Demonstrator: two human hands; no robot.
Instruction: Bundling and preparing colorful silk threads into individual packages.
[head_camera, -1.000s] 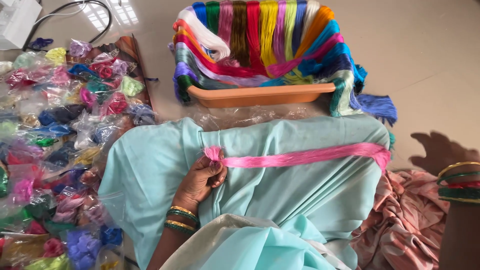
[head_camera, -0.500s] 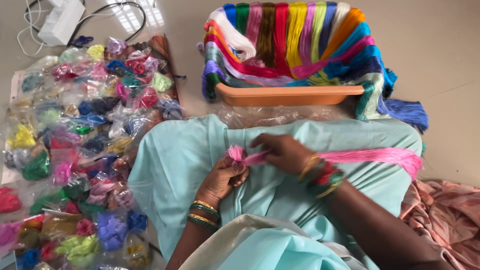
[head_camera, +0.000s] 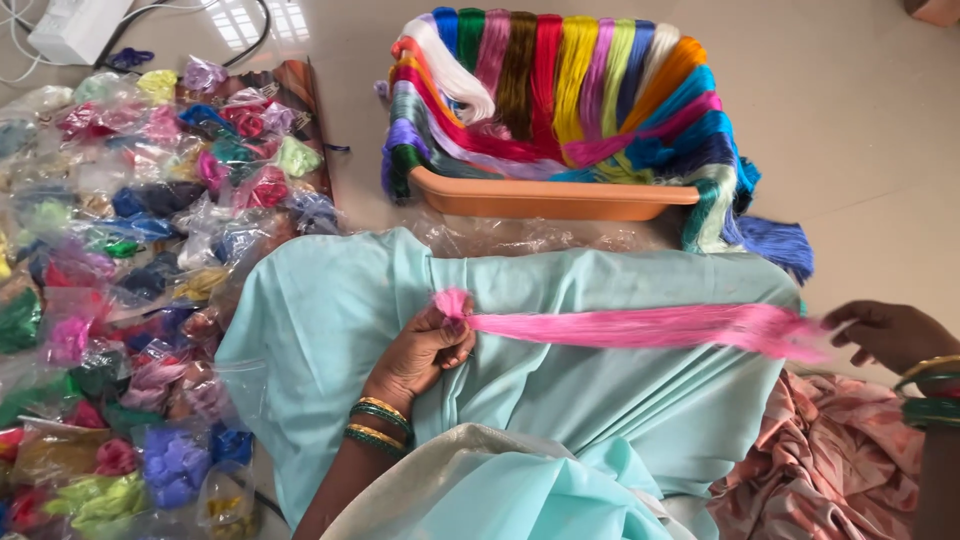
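A long bundle of pink thread (head_camera: 640, 326) lies stretched across the light blue cloth (head_camera: 560, 400) over my lap. My left hand (head_camera: 420, 352) pinches the thread's left end, where a small pink tuft sticks up above the fingers. My right hand (head_camera: 890, 335) is at the far right, at the other end of the bundle, fingers curled around the blurred strands. Both wrists wear green and gold bangles.
An orange tray (head_camera: 550, 198) draped with many coloured thread skeins stands just beyond my knees. Several small plastic bags of coloured thread (head_camera: 130, 250) cover the floor at left. A pink patterned cloth (head_camera: 830, 470) lies at lower right. A white power adapter (head_camera: 75, 30) and cables sit top left.
My right hand has slid from beside the left hand along the pink thread to its far right end, drawing the bundle straight. The left hand keeps its grip.
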